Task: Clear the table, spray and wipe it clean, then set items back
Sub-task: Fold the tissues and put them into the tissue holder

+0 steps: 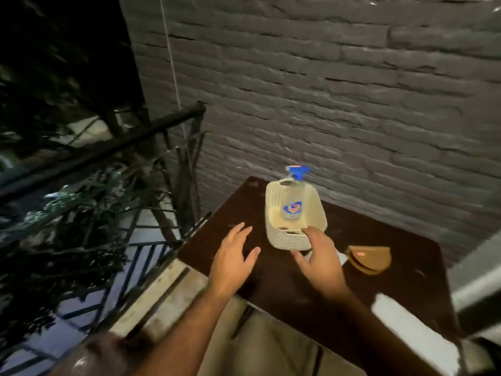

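A cream woven plastic basket point(273, 210) stands on the dark brown table point(379, 253) near its far left corner. Inside it a clear spray bottle point(292, 210) with a blue trigger head stands upright. My right hand point(318, 256) hovers at the basket's near edge, fingers spread, fingertips close to or touching the rim. My left hand point(233, 256) hangs open over the table just left of the basket, holding nothing. A white cloth or paper point(342, 258) peeks out from under my right hand.
A brown wooden napkin holder point(370, 258) lies on the table right of the basket. A grey brick wall point(325, 90) backs the table. A black metal railing point(108, 142) with plants behind it runs along the left. A pale ledge sits below.
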Tool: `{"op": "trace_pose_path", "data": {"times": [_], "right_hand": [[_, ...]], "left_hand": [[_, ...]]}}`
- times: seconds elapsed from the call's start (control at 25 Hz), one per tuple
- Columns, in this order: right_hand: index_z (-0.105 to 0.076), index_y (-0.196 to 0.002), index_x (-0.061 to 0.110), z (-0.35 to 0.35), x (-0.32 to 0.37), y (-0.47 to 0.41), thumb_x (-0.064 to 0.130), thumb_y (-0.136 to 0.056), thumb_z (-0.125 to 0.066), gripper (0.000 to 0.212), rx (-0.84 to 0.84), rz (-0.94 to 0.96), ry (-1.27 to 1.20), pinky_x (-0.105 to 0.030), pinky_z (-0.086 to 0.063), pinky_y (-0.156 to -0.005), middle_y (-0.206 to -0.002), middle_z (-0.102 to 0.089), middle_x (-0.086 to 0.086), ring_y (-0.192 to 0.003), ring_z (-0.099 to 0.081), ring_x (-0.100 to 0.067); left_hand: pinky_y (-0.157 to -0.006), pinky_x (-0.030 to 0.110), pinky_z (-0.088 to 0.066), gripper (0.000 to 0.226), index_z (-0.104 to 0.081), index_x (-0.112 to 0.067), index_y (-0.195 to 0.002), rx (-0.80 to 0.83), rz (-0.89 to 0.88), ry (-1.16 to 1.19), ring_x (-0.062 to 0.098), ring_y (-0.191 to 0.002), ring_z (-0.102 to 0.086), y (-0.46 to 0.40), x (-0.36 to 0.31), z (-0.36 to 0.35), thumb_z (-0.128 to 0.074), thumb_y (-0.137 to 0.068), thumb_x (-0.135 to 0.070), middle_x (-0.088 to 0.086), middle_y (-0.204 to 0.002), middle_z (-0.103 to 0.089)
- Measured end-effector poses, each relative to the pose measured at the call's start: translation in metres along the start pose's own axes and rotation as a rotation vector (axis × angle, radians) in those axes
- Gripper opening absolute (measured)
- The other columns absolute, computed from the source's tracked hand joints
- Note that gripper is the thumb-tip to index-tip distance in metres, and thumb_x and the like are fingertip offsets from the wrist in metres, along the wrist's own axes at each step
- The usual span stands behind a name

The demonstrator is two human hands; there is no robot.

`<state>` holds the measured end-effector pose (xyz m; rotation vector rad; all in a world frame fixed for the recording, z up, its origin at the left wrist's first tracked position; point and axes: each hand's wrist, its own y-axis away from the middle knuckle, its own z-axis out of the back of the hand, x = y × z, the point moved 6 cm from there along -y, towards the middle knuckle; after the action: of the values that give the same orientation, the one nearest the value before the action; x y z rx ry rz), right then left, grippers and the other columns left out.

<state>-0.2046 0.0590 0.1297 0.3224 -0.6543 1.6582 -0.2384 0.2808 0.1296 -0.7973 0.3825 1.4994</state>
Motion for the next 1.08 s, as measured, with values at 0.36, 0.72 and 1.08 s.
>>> {"op": "trace_pose_path", "data": {"times": [0.36, 0.72, 1.08], "right_hand": [[-0.060, -0.117, 0.031, 0.049, -0.179, 0.060, 0.041, -0.083, -0.068, 0.036, 0.030, -0.421, -0.011, -0.032, -0.055, -0.086, -0.124, -0.060, 0.003, -0.100, -0.063, -0.012], [-0.068, -0.112, 0.019, 0.033, -0.258, 0.102, 0.038, -0.086, -0.070, 0.032, 0.068, -0.793, -0.093, -0.021, -0.046, -0.077, -0.112, -0.070, -0.001, -0.094, -0.066, -0.012], [-0.068, -0.099, 0.018, 0.032, -0.270, 0.081, 0.030, -0.086, -0.071, 0.019, -0.016, -1.017, -0.103, -0.024, -0.045, -0.079, -0.097, -0.070, 0.001, -0.086, -0.065, -0.014]], "left_hand": [[-0.103, 0.017, -0.030, 0.033, -0.062, -0.026, -0.123, 0.370, -0.150, -0.020, 0.006, -0.125, -0.046, 0.002, -0.076, -0.153, -0.061, -0.090, -0.033, -0.011, -0.133, -0.050], [-0.096, 0.017, -0.036, 0.033, -0.063, -0.022, -0.119, 0.699, -0.199, -0.094, 0.007, -0.116, -0.053, -0.046, -0.082, -0.259, -0.065, -0.088, -0.034, -0.008, -0.125, -0.057], [-0.099, 0.037, -0.043, 0.039, -0.062, -0.031, -0.123, 0.965, -0.252, -0.407, 0.023, -0.123, -0.045, -0.095, -0.048, -0.349, -0.066, -0.086, -0.040, 0.002, -0.138, -0.045]]}}
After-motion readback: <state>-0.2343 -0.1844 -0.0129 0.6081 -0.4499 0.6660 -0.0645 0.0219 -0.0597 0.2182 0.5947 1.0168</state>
